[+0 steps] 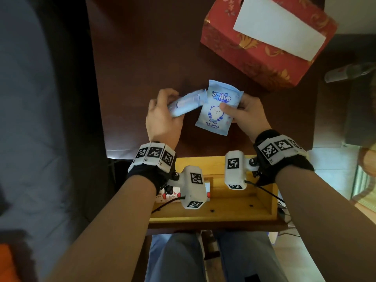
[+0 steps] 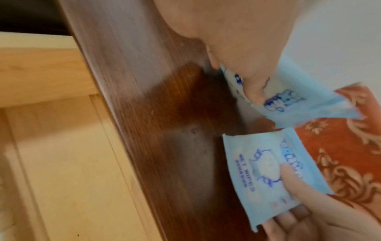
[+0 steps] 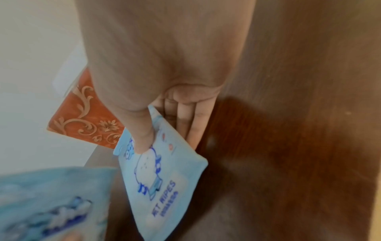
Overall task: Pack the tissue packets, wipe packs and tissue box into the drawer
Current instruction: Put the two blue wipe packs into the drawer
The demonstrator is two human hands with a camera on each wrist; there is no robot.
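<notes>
At the centre of the head view, both hands are raised over the dark wooden worktop (image 1: 142,58), each clamped on a light blue wet wipes pack. The right hand (image 1: 247,113) pinches its wet wipes pack (image 1: 215,107) by the right edge, thumb on the printed front and fingers behind, so the cartoon and "WET WIPES" lettering face up. The left hand (image 1: 162,115) curls round a second wipe pack (image 1: 186,102), which is blurred and tilted, its far end just beside the first pack's upper left corner. In the upper right of the frame a red tissue box (image 1: 262,47) with gold flourishes sits on the worktop, a white tissue sheet (image 1: 278,27) lying across its top. Lower centre, below the wrists, the open light-wood drawer (image 1: 223,212) shows, with a white packet with red print (image 1: 168,195) at its left, mostly hidden behind the left wrist's camera mount. A bottle (image 1: 350,73) lies at the right edge.
</notes>
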